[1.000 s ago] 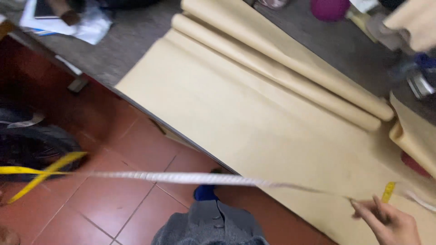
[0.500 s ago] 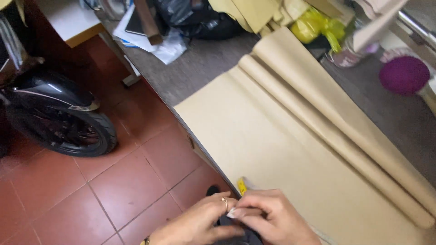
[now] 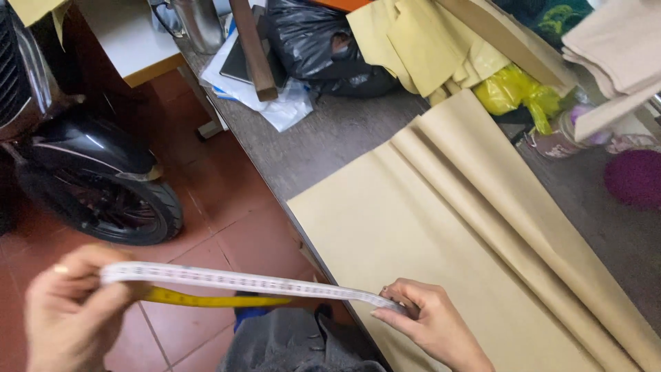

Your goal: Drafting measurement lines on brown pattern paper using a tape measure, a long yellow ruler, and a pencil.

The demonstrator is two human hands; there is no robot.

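Tape measure (image 3: 241, 281) stretched taut between both hands, off the worktop's (image 3: 323, 138) near edge, at 7 o'clock in view. Left hand (image 3: 72, 310) fingers pinching its white end, yellow loop hanging below. Right hand (image 3: 430, 320) fingers pinching the other end on the tan fabric (image 3: 441, 227). Motorcycle wheel (image 3: 113, 207) at 9 o'clock.
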